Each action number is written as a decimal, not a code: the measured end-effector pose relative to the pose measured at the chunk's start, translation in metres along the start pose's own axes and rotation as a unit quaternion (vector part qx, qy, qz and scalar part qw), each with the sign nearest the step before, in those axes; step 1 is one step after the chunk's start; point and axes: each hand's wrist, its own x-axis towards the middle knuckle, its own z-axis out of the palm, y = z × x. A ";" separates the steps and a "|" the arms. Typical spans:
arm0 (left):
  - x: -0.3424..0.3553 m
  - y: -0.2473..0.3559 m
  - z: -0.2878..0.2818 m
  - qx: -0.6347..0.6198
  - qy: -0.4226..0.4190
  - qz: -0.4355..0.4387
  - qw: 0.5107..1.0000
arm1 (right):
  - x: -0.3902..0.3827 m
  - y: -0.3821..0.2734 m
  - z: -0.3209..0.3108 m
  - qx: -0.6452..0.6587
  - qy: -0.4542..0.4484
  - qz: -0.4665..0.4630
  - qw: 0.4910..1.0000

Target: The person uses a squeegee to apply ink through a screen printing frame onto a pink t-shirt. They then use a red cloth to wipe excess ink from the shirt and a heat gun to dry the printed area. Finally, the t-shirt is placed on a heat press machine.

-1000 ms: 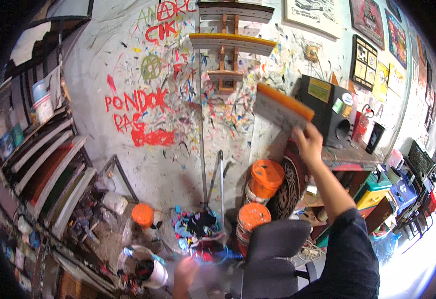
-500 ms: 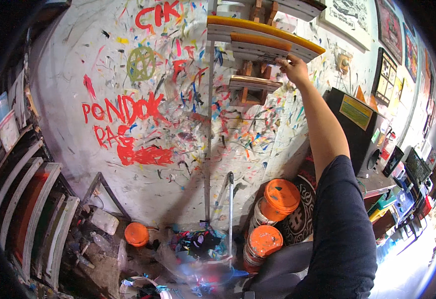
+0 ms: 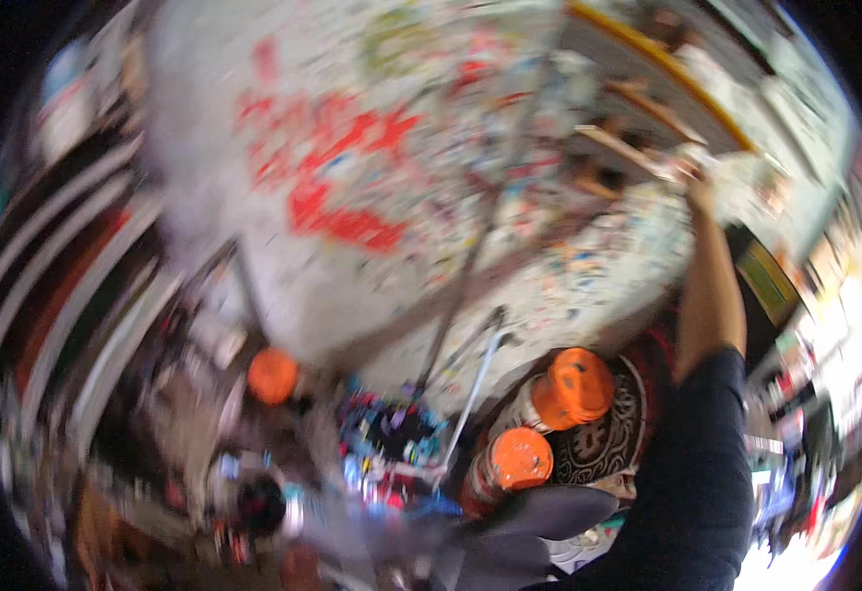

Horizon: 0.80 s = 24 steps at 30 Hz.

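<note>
Brown-edged squeegee [image 3: 654, 110] lies up-left of the right hand [image 3: 689, 169], just below 1 longer yellow-edged squeegee [image 3: 669, 69]; left hand out of view. Long axis slants upper left to lower right, near end pointing at the hand. Blurred: cannot tell if grip is closed on it.

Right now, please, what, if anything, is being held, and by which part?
I cannot tell whether the blurred right hand grips the brown squeegee by its right end.
</note>
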 end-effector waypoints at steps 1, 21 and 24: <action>-0.030 0.013 -0.006 -0.020 0.016 -0.030 0.999 | -0.014 -0.013 0.017 -0.006 0.005 0.033 0.999; -0.344 -0.196 -0.023 -0.045 0.461 -0.182 0.867 | -0.801 -0.210 -0.076 0.405 -0.543 0.112 0.727; -0.337 -0.197 -0.063 0.039 0.364 -0.305 0.879 | -0.846 -0.198 -0.138 0.337 -0.552 0.134 0.750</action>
